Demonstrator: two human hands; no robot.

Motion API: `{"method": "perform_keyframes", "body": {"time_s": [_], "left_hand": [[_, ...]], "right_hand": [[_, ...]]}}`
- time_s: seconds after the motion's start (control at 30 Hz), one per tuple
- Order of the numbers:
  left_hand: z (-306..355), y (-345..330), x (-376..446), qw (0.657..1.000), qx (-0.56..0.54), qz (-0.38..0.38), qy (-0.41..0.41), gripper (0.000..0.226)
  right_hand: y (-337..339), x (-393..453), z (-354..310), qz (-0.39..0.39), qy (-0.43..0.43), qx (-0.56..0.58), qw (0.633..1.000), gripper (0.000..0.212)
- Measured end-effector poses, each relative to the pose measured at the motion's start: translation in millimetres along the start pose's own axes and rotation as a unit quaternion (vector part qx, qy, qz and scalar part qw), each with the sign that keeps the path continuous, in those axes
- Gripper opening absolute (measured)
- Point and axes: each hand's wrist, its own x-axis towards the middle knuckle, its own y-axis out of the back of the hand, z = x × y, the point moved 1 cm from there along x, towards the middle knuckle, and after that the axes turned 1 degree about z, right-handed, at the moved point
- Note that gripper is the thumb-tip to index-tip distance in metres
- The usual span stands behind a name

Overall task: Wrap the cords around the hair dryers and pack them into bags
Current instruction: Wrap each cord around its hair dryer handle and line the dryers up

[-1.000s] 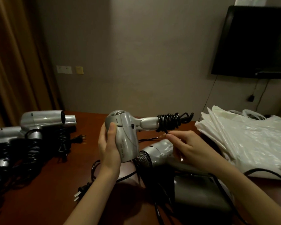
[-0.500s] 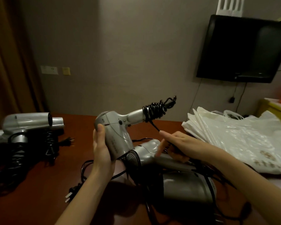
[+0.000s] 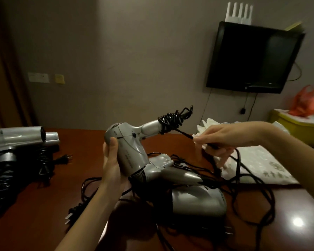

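My left hand grips the barrel of a silver hair dryer, handle pointing up and to the right. Several turns of its black cord are coiled around the end of the handle. My right hand pinches the same cord a short way off the handle and holds it taut to the right; the rest hangs down in loops. Two more silver dryers lie on the table under my hands among tangled cords. A stack of white plastic bags lies at the right.
Other silver dryers with wound cords lie at the left on the dark red table. Loose plugs rest near the front. A yellow bin with an orange bag stands at the far right under a wall television.
My right hand has risen and moved right, pulling the cord out taut from the handle. The dryer's handle has tilted further upward. The view has swung to the right.
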Motion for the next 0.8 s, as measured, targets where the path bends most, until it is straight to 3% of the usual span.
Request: {"method": "perform_keyframes", "body": {"time_s": [0.1, 0.2, 0.33, 0.4, 0.43, 0.57, 0.73, 0.8], "left_hand": [[-3, -4, -2, 1.000, -0.005, -0.022, 0.015, 0.121], [-6, -10, -4, 1.000, -0.004, -0.021, 0.012, 0.124], [-1, -40, -7, 1.000, 0.014, -0.015, 0.013, 0.108], [7, -61, -6, 0.999, 0.025, -0.023, 0.003, 0.086], [10, -68, -4, 0.999, 0.029, -0.030, 0.004, 0.079], [26, -77, -4, 0.993, 0.064, -0.076, 0.063, 0.086], [33, -59, -5, 0.979, 0.131, -0.134, 0.084, 0.060], [35, -50, -8, 0.974, 0.159, -0.142, 0.071, 0.053]], "right_hand": [[13, -8, 6, 0.068, -0.035, -0.054, 0.996, 0.057], [16, -9, 16, 0.121, -0.006, -0.029, 0.992, 0.047], [1, -2, 19, 0.107, 0.115, 0.028, 0.987, 0.034], [-10, 5, 20, 0.114, 0.155, 0.043, 0.980, 0.031], [-15, 8, 20, 0.118, 0.161, 0.041, 0.979, 0.030], [-10, 14, 21, 0.149, 0.148, 0.018, 0.978, 0.030], [7, 16, 8, 0.229, 0.093, -0.039, 0.968, 0.039], [17, 22, -2, 0.235, 0.110, -0.076, 0.963, 0.043]]}}
